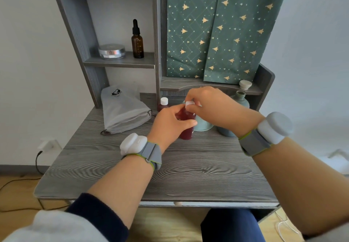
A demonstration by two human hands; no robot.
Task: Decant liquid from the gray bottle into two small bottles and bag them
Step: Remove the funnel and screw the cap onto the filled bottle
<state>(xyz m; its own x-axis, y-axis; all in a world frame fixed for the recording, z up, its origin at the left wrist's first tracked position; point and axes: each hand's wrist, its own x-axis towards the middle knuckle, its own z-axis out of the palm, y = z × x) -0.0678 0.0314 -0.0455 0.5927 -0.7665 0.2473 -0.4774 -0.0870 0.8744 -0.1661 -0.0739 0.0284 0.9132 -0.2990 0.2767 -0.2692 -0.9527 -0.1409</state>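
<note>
Gray wood-grain desk [188, 175], rear centre: left hand [168, 126] grips red-filled small bottle [186, 128], right hand [211, 103] pinches its white cap [189, 104], apparently closing it; second small bottle [163, 104] capped just behind; gray bottle [239, 100] open, rear right; drawstring bag [122, 111] flat, rear left, so bagging remains.

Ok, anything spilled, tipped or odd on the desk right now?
No spill shows on the desk. The one loose end: the gray bottle stands open, its stopper lying on the shelf ledge above it. The left hand grips the small red bottle while the right hand pinches its white cap.
</note>
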